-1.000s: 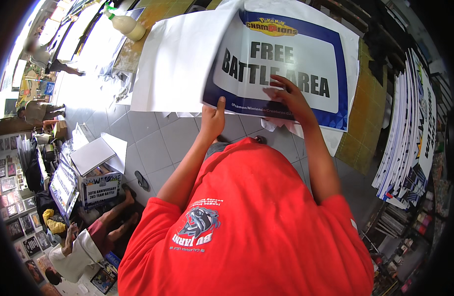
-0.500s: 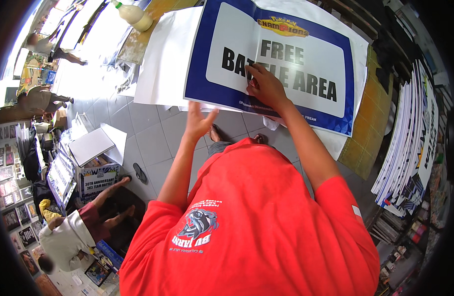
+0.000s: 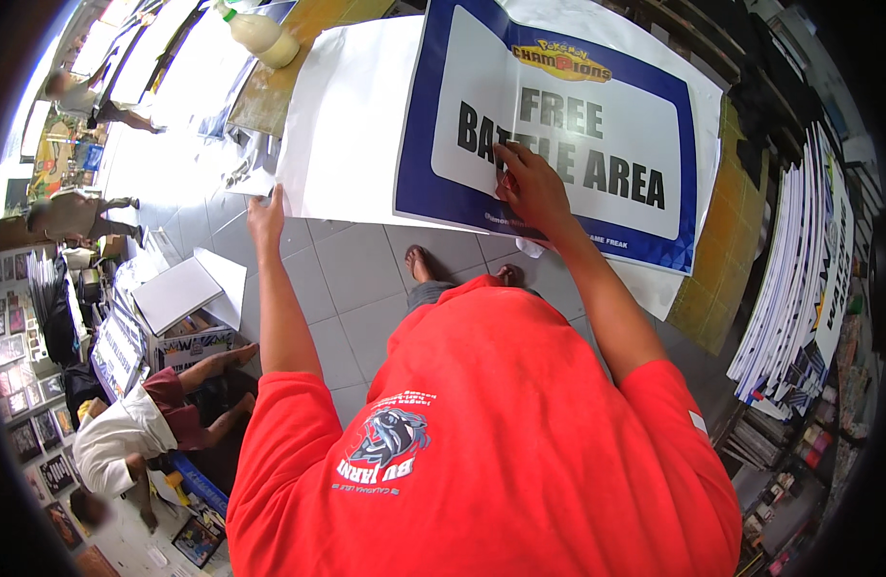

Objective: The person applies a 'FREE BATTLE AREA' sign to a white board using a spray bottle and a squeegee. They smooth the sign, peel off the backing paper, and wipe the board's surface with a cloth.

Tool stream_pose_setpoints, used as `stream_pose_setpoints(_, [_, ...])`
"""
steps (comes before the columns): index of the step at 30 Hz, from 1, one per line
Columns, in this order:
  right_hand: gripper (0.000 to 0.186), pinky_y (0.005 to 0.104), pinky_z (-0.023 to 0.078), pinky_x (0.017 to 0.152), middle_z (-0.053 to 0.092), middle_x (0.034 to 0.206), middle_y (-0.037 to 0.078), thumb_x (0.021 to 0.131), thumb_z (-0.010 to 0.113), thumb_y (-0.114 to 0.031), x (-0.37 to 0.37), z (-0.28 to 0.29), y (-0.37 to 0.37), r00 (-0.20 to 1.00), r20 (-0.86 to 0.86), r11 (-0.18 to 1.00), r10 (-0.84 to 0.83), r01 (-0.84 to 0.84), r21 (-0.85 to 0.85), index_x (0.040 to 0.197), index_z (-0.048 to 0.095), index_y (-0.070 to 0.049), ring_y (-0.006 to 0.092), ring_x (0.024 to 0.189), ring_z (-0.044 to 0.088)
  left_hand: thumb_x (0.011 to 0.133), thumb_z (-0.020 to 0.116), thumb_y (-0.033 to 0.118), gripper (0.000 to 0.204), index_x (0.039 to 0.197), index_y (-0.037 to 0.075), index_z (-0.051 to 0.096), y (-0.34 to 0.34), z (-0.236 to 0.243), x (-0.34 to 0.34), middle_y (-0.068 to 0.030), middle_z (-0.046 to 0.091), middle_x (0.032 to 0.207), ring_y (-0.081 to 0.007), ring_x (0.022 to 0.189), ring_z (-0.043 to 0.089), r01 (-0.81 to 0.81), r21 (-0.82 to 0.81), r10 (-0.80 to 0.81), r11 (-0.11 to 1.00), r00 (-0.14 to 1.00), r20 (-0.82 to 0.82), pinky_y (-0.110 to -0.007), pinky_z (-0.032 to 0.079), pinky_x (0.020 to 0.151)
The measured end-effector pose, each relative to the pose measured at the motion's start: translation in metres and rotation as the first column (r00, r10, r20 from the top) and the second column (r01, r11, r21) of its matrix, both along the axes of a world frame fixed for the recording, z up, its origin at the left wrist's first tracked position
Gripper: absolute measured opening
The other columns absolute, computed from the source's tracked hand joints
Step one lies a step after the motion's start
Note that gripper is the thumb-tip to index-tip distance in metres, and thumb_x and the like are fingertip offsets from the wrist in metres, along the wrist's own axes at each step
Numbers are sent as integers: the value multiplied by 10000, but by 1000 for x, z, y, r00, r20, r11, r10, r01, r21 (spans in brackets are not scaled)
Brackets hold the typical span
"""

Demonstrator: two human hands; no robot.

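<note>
A printed sign sheet (image 3: 558,207) with a blue border, white middle and large black lettering lies on the work table, its left part curling up. Under it and to its left spreads a white sheet (image 3: 342,125). My left hand (image 3: 267,216) pinches the left near corner of the white sheet, arm stretched forward. My right hand (image 3: 536,192) rests on the sign left of its middle, fingers curled and index pointing forward. A small reddish bit shows beneath its fingers, too covered to name.
A bottle (image 3: 260,37) with a green cap and pale liquid stands at the table's far left. Printed boards (image 3: 799,260) are stacked upright at right. A person (image 3: 135,433) sits at lower left near a box of boards (image 3: 188,346); others are at far left. Grey floor tiles (image 3: 352,279) lie below.
My left hand has moved left from the sign's lower edge to the white sheet's corner and closed on it. The sign and my right hand have shifted slightly right in view.
</note>
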State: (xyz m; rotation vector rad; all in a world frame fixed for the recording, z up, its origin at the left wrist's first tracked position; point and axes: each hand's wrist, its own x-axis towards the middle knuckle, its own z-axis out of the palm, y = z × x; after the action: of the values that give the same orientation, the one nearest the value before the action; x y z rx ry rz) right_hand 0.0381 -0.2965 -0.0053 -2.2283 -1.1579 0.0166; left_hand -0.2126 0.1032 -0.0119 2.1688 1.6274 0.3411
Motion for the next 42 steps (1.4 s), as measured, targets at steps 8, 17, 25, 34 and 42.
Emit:
stream_pose_setpoints(8, [660, 416, 480, 906, 528, 1285, 155, 702, 761, -125, -3, 7, 2, 1000, 1, 999, -15, 15, -50, 1311, 508, -100, 338, 1067, 564, 888, 650, 300, 340, 1045, -1, 659, 4, 10, 4, -41, 647, 791, -101, 660, 578, 262, -376, -108, 889, 917, 383, -277, 475, 559])
stream_pose_setpoints(17, [550, 430, 460, 953, 503, 1336, 156, 769, 656, -87, -5, 7, 7, 996, 38, 987, -76, 81, -140, 1302, 520, -101, 348, 1140, 536, 918, 602, 291, 425, 1224, -1, 569, 58, 20, 5, -96, 658, 1014, -174, 837, 667, 327, -485, -48, 811, 864, 502, -322, 563, 676])
stream_pose_setpoints(25, [465, 415, 470, 941, 551, 1285, 165, 840, 592, -148, -11, 26, 9, 857, -471, 978, -208, 198, -71, 1283, 518, -29, 310, 1126, 563, 919, 609, 311, 307, 1116, 78, 639, 99, -2, 12, -27, 661, 898, -128, 736, 632, 306, -493, -4, 815, 853, 522, -284, 523, 568])
stream_pose_setpoints(34, [438, 413, 475, 926, 570, 1252, 174, 871, 561, -193, -3, -7, 1, 359, -931, 834, 64, 493, 247, 1270, 524, -16, 312, 1099, 581, 916, 610, 312, 309, 1108, 72, 641, 123, -9, 9, -37, 657, 879, -140, 729, 631, 296, -487, -23, 822, 872, 490, -308, 531, 569])
stream_pose_setpoints(42, [427, 411, 480, 913, 588, 1223, 182, 899, 534, -234, -6, -28, -7, 113, -941, 686, 319, 658, 311, 1258, 529, -4, 313, 1075, 597, 912, 619, 295, 277, 1079, 76, 649, 138, -18, -10, -39, 653, 864, -136, 714, 629, 264, -494, 20, 829, 867, 498, -307, 531, 554])
